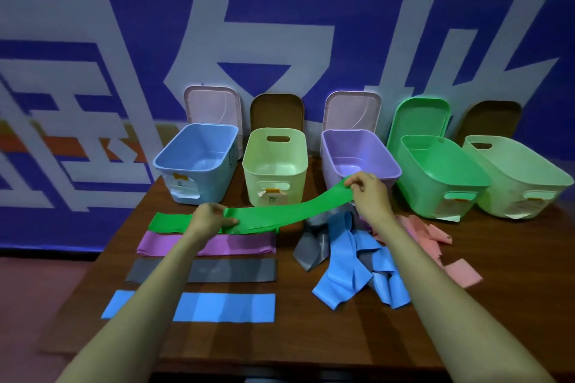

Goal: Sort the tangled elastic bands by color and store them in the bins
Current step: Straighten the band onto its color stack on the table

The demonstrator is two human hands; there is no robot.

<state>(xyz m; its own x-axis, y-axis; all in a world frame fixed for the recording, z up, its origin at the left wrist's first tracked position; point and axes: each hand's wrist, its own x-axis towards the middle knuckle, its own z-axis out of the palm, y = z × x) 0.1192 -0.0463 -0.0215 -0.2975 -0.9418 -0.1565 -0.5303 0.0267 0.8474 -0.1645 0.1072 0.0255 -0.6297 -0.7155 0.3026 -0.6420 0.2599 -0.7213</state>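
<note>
The green band sags in the air over the table, held taut-ish between both hands; the left hand pinches its near-left end, and the right hand pinches its far-right end just in front of the purple bin; below lie flat strips, green, purple, grey and blue from far to near; right of them sits a tangled pile of blue, grey and pink; five open bins line the far side.

I log five open bins (blue bin, pale yellow bin, purple bin, green bin, pale green bin), five lids behind, four flat-laid strips (green strip, purple strip, grey strip, blue strip), one lifted green band, one tangled heap.
</note>
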